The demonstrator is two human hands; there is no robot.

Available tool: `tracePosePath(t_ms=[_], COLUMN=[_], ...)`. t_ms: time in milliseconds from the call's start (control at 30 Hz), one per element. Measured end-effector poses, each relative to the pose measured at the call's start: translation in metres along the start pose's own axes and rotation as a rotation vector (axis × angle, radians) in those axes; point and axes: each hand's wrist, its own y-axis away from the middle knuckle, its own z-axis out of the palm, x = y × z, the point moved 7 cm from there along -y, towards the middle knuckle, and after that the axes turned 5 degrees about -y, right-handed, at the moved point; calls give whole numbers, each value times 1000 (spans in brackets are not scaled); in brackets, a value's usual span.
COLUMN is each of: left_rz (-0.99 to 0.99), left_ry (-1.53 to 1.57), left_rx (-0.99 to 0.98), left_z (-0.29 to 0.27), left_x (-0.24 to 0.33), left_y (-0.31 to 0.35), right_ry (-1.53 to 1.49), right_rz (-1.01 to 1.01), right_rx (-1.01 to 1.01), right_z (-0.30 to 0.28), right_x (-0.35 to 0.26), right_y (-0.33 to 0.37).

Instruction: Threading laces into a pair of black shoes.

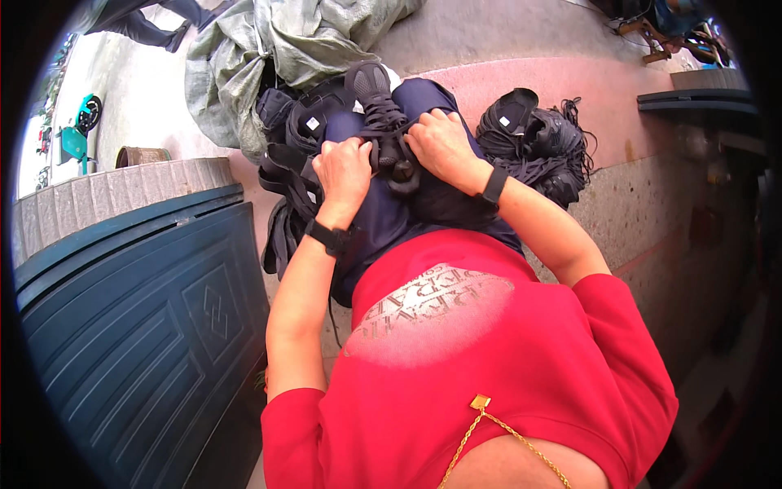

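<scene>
A dark grey lace-up sneaker (371,85) rests on my lap between my knees, its toe pointing away from me. Black shoelaces (383,118) run across its front. On the shoe's left side, my left hand (344,175) is closed with thumb and fingers pinched on the lace. My right hand (446,147) is pinched on the lace at the opposite side, knuckles up. The shoe's heel opening (403,175) faces me, below both hands. Part of the lacing is hidden by my fingers.
Black shoes or uppers with loose laces lie in a heap (533,143) beyond my right leg, and more (314,118) lie by my left. A grey-green woven sack (285,37) stands ahead. A blue panelled door (138,318) is at left. Another person's legs (134,24) show far left.
</scene>
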Motion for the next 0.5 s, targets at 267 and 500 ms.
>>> tracePosePath(t_ms=[267, 500], left_rz=[133, 537], left_ry=[63, -328], left_rx=[231, 188], left_z=[-1, -5], left_x=[2, 33], left_y=[9, 18], right_ry=[-106, 71], right_rz=[109, -116], right_rx=[59, -107], right_z=[-4, 2], right_x=[14, -11], right_y=[1, -4])
